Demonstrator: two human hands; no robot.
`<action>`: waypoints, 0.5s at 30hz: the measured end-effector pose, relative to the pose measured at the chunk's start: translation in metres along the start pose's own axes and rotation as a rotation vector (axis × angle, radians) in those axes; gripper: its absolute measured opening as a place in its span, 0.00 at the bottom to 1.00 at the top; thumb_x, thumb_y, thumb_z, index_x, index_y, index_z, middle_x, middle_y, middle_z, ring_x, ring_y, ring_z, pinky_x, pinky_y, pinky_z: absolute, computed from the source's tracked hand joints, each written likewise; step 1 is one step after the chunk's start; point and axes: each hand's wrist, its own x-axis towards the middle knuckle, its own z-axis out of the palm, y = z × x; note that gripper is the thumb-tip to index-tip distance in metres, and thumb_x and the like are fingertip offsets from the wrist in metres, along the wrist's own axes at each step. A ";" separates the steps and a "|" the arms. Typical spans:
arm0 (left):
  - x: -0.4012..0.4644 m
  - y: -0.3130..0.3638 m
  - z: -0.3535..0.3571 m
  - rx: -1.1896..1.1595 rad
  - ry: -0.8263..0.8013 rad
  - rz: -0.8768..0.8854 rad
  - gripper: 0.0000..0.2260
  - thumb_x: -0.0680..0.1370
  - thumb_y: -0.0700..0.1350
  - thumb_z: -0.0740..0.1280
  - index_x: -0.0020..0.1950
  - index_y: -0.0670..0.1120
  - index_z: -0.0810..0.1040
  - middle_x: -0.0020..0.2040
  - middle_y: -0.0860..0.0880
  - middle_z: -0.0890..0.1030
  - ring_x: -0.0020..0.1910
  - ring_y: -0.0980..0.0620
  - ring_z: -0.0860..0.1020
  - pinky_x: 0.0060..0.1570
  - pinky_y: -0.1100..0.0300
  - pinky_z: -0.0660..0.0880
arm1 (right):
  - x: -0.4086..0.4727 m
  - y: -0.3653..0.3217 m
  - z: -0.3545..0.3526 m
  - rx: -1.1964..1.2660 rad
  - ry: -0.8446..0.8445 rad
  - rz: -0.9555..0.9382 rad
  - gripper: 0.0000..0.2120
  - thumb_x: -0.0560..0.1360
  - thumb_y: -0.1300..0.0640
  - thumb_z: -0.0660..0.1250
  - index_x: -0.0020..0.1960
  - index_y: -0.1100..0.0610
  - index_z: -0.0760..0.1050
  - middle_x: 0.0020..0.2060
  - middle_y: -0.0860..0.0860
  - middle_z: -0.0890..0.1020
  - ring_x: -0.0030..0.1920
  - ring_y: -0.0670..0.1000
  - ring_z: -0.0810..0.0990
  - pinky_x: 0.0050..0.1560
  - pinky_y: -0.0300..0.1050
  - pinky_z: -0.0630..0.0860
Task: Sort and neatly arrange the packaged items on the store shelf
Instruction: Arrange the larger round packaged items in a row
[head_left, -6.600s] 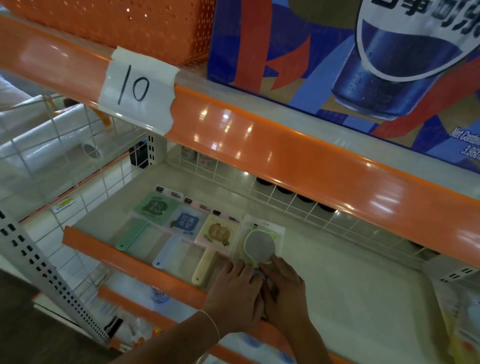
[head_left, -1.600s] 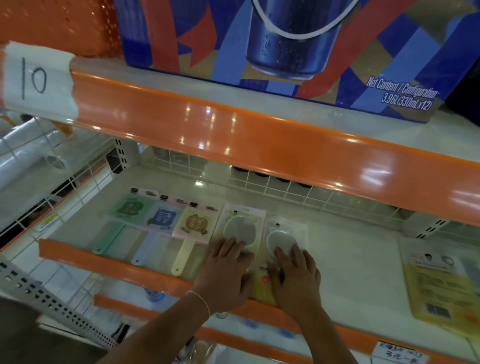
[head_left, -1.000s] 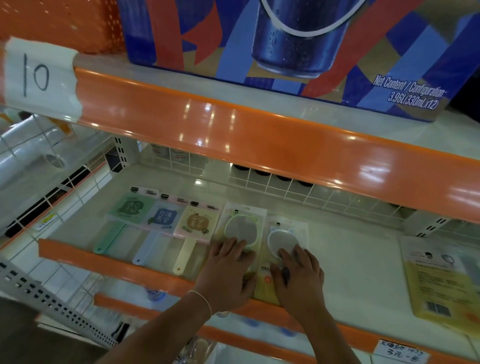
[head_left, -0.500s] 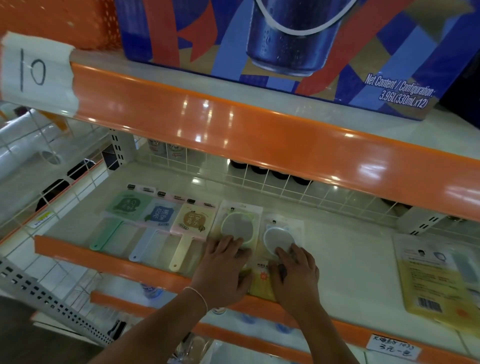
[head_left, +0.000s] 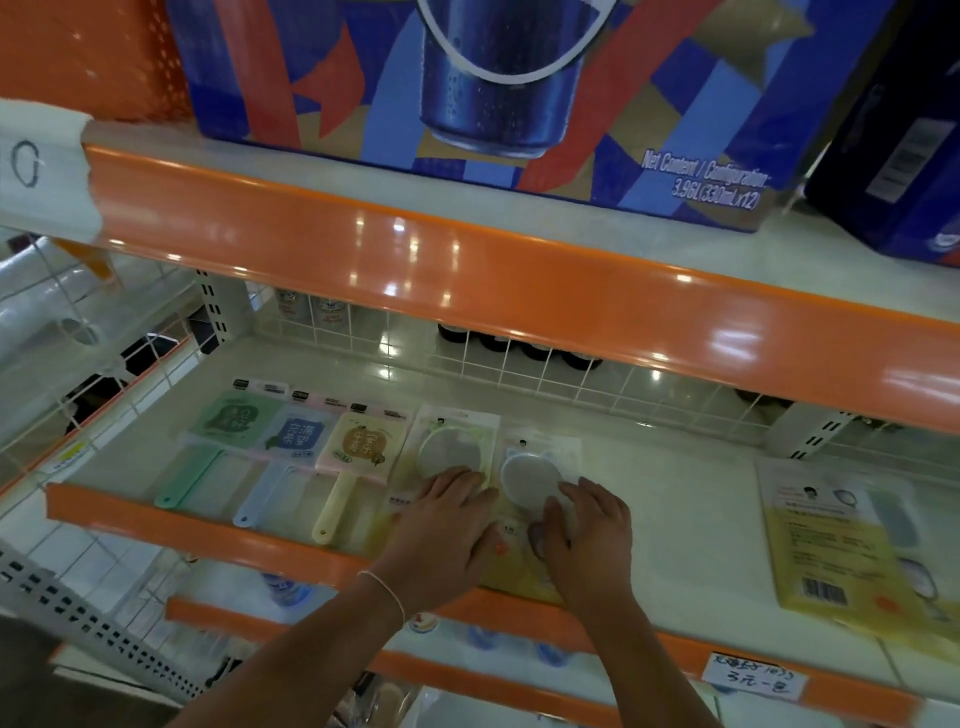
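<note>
Hands work low on the shelf (head_left: 649, 499), seen from the head camera, the only view. Left hand (head_left: 447, 535) lies flat, fingers straight, pressing the lower half of a packet with a green-rimmed round strainer (head_left: 451, 451). Right hand (head_left: 587, 540) rests just right of it on a second packet with a white round strainer (head_left: 530, 475); its fingers are spread and slightly bent over the card, pressing rather than pinching, so neither grip closes round anything. The two strainer packets lie side by side, edges touching or nearly so, I cannot tell which. Left of the green-rimmed packet runs a row of three paddle-shaped packets, green (head_left: 228, 421), blue (head_left: 296, 434) and cream (head_left: 361, 444), handles toward the shelf's orange front lip (head_left: 208, 525). Well to the right of the white strainer packet lies a yellow packet (head_left: 831, 545), apart from the row.

These packets look light, thin and slippery on the glossy shelf, with a raised bubble over the strainer. They should slide under a flat palm; pressing on the flat card below the bubble seems safer than on the bubble, which might dent. To lift one, pinching a card edge would likely serve.
</note>
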 end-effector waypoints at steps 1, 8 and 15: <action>0.007 0.008 0.000 -0.003 0.006 0.000 0.18 0.78 0.52 0.59 0.62 0.45 0.77 0.60 0.46 0.78 0.63 0.46 0.73 0.62 0.52 0.72 | 0.001 0.004 -0.004 0.014 0.013 0.006 0.27 0.73 0.40 0.55 0.57 0.57 0.81 0.58 0.57 0.81 0.62 0.59 0.75 0.63 0.53 0.70; 0.072 0.081 0.019 -0.053 -0.029 0.039 0.20 0.78 0.54 0.54 0.62 0.45 0.76 0.59 0.47 0.77 0.62 0.47 0.73 0.65 0.51 0.69 | 0.020 0.062 -0.067 0.019 0.147 0.110 0.23 0.74 0.44 0.60 0.58 0.60 0.80 0.57 0.58 0.81 0.63 0.60 0.75 0.64 0.53 0.69; 0.122 0.171 0.053 -0.086 -0.022 0.136 0.19 0.77 0.52 0.54 0.55 0.43 0.79 0.50 0.47 0.82 0.52 0.46 0.79 0.62 0.53 0.71 | 0.026 0.150 -0.137 -0.099 0.237 0.243 0.23 0.74 0.45 0.60 0.58 0.60 0.79 0.54 0.57 0.82 0.57 0.61 0.78 0.60 0.55 0.72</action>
